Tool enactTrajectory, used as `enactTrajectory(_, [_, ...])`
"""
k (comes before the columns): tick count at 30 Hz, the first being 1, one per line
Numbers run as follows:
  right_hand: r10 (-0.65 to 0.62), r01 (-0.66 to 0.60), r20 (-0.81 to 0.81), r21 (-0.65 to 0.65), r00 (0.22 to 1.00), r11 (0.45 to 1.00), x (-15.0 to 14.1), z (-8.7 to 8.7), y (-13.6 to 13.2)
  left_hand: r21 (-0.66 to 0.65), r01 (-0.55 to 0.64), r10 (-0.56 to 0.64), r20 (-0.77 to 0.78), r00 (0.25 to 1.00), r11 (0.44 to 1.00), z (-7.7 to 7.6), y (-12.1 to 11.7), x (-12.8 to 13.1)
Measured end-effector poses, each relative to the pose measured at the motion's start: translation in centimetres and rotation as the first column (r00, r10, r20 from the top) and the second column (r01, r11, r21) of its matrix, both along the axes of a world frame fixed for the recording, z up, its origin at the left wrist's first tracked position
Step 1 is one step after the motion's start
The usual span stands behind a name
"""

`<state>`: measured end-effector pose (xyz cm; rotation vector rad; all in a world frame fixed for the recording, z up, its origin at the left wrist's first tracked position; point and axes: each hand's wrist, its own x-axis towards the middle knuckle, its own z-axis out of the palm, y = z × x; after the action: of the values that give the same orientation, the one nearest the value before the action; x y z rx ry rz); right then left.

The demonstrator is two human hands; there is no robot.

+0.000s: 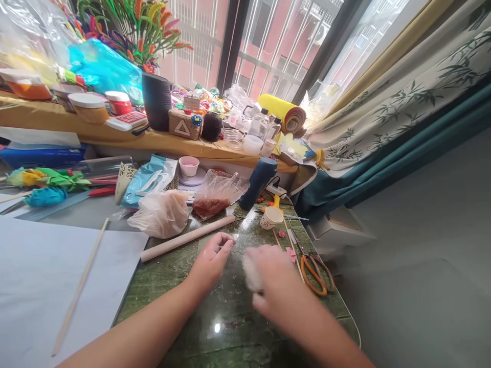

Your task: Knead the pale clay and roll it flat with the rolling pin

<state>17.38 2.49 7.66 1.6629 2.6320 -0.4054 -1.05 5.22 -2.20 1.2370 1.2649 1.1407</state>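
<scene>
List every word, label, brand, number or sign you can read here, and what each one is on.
"COA…" above "BRA…": on the beige cup-like item; the line ends are unclear.
White triangle outline, a sign without words: on the brown box on the ledge.
Too small or blurred to read: the print on the blue pouch, the red-and-white item and the paper cup near the scissors.

Whitish item (251, 274), blurred, shape unclear, held in right hand (273, 278).
</scene>
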Motion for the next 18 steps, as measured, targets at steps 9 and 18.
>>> enactTrajectory(9, [-0.047,-0.029,-0.504,-0.142,0.863,0.989,0.4,-6.0,1.3,0.012,-0.015,0.015,-0.01,1.0,1.0,0.7,0.0,0.1])
enactTrajectory(18, [-0.328,0.298,-0.722,-0.175,0.61,0.938,1.7,-7.6,0.8,0.002,0.008,-0.008,-0.025,1.0,1.0,-0.3,0.0,-0.2])
